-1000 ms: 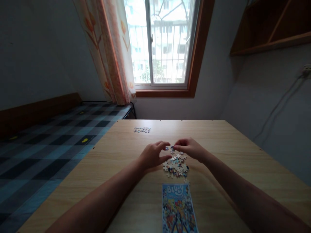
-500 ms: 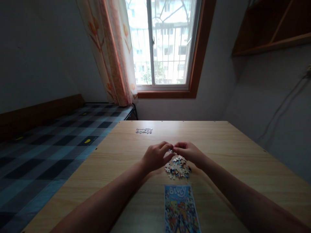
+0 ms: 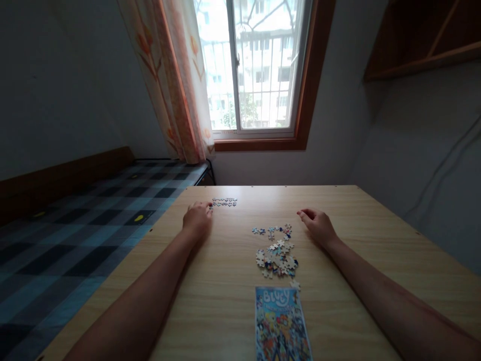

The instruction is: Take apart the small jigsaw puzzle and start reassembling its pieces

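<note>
At the far left of the table, my left hand (image 3: pixel 197 219) is closed, with a small jigsaw puzzle piece (image 3: pixel 211 208) at its fingertips. Right beside those fingers lie neat rows of puzzle pieces (image 3: pixel 225 202). My right hand (image 3: pixel 318 226) hovers or rests right of centre, thumb and fingers pinched together; whatever is between them is too small to make out. Between the hands is a heaped pile of puzzle pieces (image 3: pixel 277 260), many with their pale backs up. Just beyond it, a loose line of pieces (image 3: pixel 271 231) is spread out.
A picture sheet marked "Bluey" (image 3: pixel 282 323) lies on the wooden table (image 3: pixel 218 301) nearest me, with one stray piece (image 3: pixel 295 285) at its top corner. A bed with a checked cover (image 3: pixel 97 235) runs along the left. A window (image 3: pixel 259 70) is ahead.
My hands have parted from above the pile. The left went far left to the rows of pieces, the right moved rightwards. The pieces beyond the pile now show.
</note>
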Demonstrator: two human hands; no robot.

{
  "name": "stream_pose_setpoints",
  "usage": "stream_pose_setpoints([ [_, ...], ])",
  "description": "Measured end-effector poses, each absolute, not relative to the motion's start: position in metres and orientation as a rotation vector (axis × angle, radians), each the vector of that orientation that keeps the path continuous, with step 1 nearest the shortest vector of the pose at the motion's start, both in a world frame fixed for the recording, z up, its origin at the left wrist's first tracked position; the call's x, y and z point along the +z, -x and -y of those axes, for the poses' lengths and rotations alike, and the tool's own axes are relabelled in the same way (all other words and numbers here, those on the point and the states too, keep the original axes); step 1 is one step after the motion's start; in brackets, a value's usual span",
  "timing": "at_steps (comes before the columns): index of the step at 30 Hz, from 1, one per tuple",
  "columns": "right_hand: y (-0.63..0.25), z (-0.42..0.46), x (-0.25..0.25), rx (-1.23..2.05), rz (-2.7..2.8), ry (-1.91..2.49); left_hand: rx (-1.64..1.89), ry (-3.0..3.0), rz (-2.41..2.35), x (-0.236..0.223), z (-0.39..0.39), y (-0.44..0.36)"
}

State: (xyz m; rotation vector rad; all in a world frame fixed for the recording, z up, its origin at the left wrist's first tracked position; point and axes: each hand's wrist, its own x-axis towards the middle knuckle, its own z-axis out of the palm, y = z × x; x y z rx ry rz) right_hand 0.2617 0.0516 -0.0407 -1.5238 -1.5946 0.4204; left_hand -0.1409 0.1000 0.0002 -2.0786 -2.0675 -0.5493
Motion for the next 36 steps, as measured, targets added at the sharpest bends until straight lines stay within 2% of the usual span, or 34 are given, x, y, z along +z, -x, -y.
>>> stream_pose_setpoints([
  [4,-0.258,-0.049,-0.039,0.388,1.68,1.575,-0.449,2.048,2.143,-0.014,-0.103,0.151],
  [10,-0.258,-0.049,-0.038,0.405,1.692,1.573,-0.565,2.006,2.153,-0.012,-0.101,0.149],
  [36,-0.259,-0.05,-0.045,0.367,1.699,1.58,-0.509,1.989,2.122,-0.019,-0.106,0.152],
])
